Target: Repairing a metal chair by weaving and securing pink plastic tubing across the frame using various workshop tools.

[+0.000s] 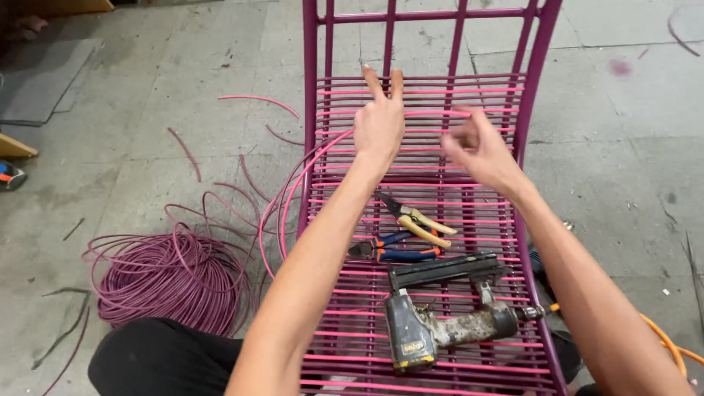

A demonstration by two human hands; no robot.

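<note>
Pink cord is pinched by right hand over magenta chair frame | left hand is released, fingers extended on woven strands | pliers, nail gun are noted on seat.

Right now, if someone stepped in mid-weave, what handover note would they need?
Left hand: two fingers raised over the strands, holding nothing visible.
Right hand: blurred, pinching the pink cord at the frame's right side.
The cord runs left off the purple chair frame toward the coil on the floor.
Done: rows strung across the frame.
Left: upper bars still bare.
Cutters, pliers and a nail gun lie on the woven rows.
</note>
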